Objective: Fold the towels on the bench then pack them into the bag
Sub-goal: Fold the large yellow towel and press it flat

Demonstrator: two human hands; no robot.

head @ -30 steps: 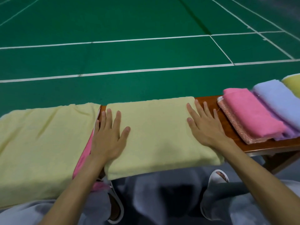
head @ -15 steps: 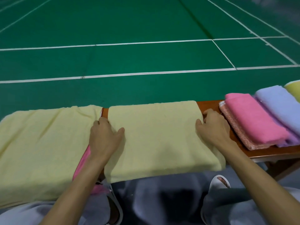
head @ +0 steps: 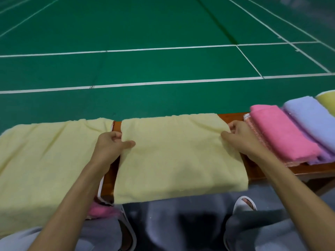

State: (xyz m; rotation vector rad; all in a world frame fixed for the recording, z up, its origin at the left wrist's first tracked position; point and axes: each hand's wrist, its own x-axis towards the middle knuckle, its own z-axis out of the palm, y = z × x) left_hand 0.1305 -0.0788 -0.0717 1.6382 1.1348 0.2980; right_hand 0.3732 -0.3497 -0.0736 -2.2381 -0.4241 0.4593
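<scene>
A folded pale yellow towel (head: 177, 156) lies across the wooden bench (head: 272, 171) in front of me, its near edge hanging over the front. My left hand (head: 110, 147) pinches its left edge, thumb on top and fingers curled under. My right hand (head: 241, 138) grips its right edge the same way. A larger yellow towel (head: 45, 160) lies unfolded on the left. Folded pink (head: 282, 134), lilac (head: 311, 120) and yellow (head: 328, 102) towels lie in a row on the right. No bag is in view.
A pink towel (head: 101, 211) peeks out under the left yellow one at the bench front. My knees in grey trousers and white slippers (head: 244, 205) are below the bench. Green court floor (head: 163, 66) with white lines stretches beyond.
Both hands went from lying flat on the folded yellow towel to its side edges, where their fingers curled round the cloth. The view has tilted up slightly.
</scene>
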